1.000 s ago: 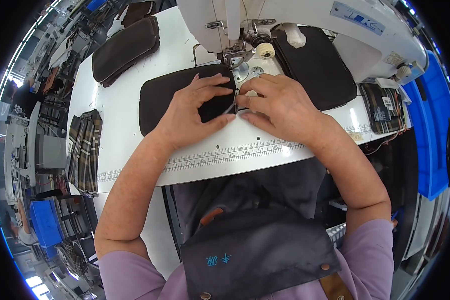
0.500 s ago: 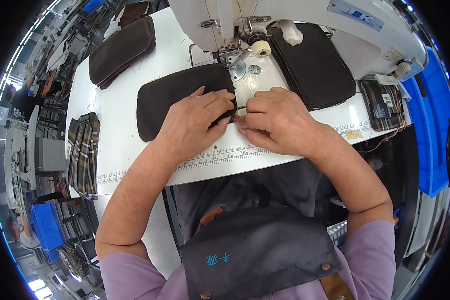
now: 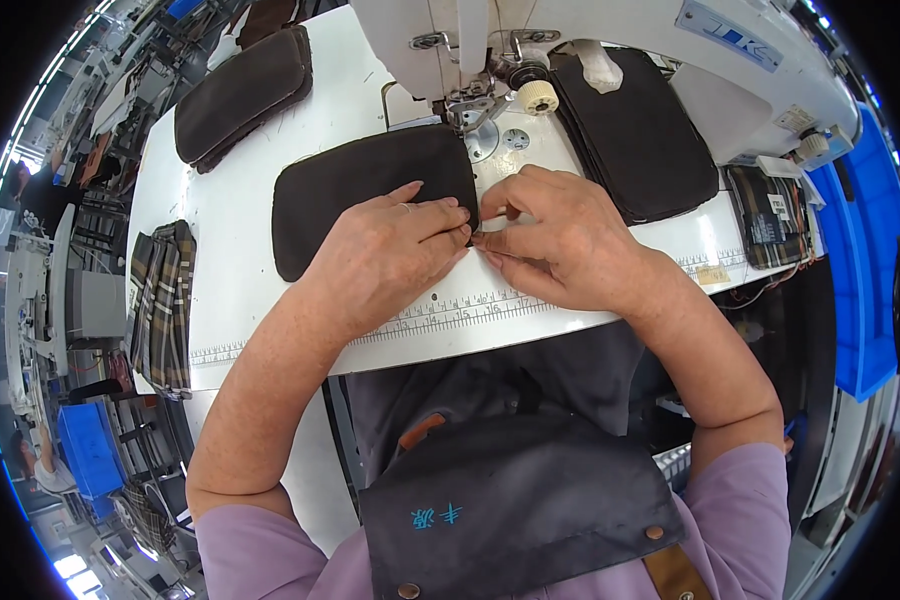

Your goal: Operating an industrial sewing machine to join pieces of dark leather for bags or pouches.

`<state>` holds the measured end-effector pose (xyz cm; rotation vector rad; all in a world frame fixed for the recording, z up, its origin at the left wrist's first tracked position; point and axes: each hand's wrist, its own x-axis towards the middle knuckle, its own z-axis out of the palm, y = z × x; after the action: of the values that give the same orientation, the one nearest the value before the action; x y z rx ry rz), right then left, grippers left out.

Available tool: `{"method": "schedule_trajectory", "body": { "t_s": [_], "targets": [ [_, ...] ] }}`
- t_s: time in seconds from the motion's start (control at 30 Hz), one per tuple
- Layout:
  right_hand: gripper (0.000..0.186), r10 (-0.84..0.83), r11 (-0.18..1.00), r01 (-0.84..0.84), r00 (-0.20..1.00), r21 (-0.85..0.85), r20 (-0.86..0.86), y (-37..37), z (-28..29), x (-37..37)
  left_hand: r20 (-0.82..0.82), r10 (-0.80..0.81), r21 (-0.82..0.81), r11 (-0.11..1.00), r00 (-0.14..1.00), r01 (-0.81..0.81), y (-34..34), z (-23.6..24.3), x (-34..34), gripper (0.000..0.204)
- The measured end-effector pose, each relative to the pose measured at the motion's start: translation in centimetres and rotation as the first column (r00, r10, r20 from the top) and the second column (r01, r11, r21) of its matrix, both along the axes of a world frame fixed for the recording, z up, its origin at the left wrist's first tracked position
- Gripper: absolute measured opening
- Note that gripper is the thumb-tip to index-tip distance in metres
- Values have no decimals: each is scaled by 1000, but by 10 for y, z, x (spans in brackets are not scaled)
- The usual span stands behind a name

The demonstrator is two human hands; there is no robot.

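Observation:
A dark brown fabric panel (image 3: 330, 195) with rounded corners lies flat on the white sewing table, its far right edge close to the presser foot (image 3: 466, 115) of the sewing machine. Across its near right part rests my left hand (image 3: 385, 245), with fingers together and thumb and fingertips closed on the edge by the corner. My right hand (image 3: 570, 240) meets it there, thumb and index finger pinching that same corner edge. The fingertips of both hands almost touch and hide the pinched bit of edge.
A stack of dark panels (image 3: 635, 140) lies right of the machine head (image 3: 610, 20), another dark pile (image 3: 245, 95) at the far left. Plaid fabric pieces (image 3: 165, 300) hang over the left edge; more plaid pieces (image 3: 765, 215) sit at the right. Blue bins (image 3: 860, 280) stand beyond.
My right index finger has lifted and straightened somewhat, while the thumb and finger pinch stays at the panel's corner. My left hand's fingertips have shifted slightly toward that corner.

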<state>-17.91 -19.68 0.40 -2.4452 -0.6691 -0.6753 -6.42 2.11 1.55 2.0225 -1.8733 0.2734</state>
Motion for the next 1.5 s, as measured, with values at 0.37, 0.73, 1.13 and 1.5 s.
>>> {"method": "schedule_trajectory", "body": {
  "t_s": [0.37, 0.73, 1.13, 1.5],
  "targets": [
    [18, -50, 995, 54, 998, -87, 46, 1, -4, 21, -334, 114, -206, 960, 936, -190, -6, -14, -4, 14],
    [15, -3, 983, 10, 999, -181, 40, -5, 0, 14, -151, -17, 22, 1000, 988, 21, 11, 0, 5, 38],
    [7, -74, 992, 67, 995, -110, -67, -14, 6, 26, -173, -1, 53, 999, 985, 10, 0, -9, 32, 51],
    [20, -277, 947, 261, 958, -187, -67, -13, -4, 42, -39, 73, 18, 997, 997, -73, -20, -12, 65, 50]
  ]
}}
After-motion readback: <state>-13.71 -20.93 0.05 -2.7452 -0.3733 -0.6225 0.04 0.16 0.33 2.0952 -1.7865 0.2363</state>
